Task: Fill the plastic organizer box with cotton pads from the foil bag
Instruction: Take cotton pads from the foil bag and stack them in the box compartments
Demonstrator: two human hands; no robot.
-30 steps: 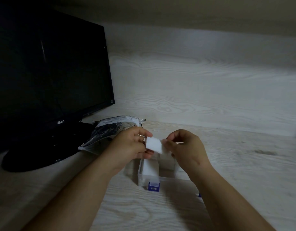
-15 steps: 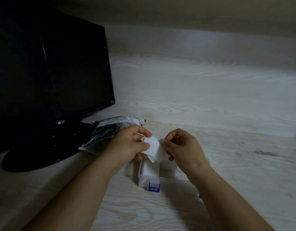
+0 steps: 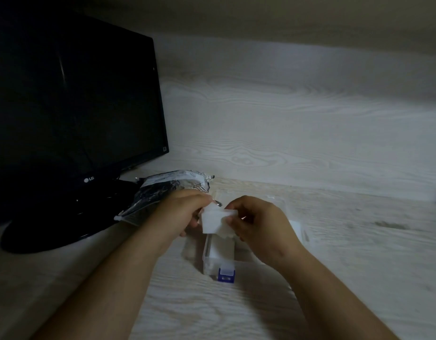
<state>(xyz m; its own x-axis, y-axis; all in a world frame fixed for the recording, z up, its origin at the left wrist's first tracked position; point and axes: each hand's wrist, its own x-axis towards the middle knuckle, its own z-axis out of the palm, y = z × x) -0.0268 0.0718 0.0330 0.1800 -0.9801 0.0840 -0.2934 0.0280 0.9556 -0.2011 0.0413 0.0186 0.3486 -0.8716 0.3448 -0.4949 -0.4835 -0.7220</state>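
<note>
While both hands meet above the desk (image 3: 359, 261), the left hand (image 3: 185, 213) and the right hand (image 3: 260, 223) each pinch an opposite edge of a small white stack of cotton pads (image 3: 215, 221) with curled fingertips, holding it in the air between them. Directly beneath the stack sits the clear plastic organizer box (image 3: 206, 256), its narrow compartment showing white inside, though the dim light leaves it unclear how full that compartment is. A blue latch (image 3: 226, 274) sits on the box's near edge. Just behind the left hand lies the crinkled foil bag (image 3: 168, 191), resting on the desk with its far end touching the round black base of an LG monitor (image 3: 72, 106), which stands dark at the left. A pale woodgrain wall panel (image 3: 298, 133) rises behind the desk.
</note>
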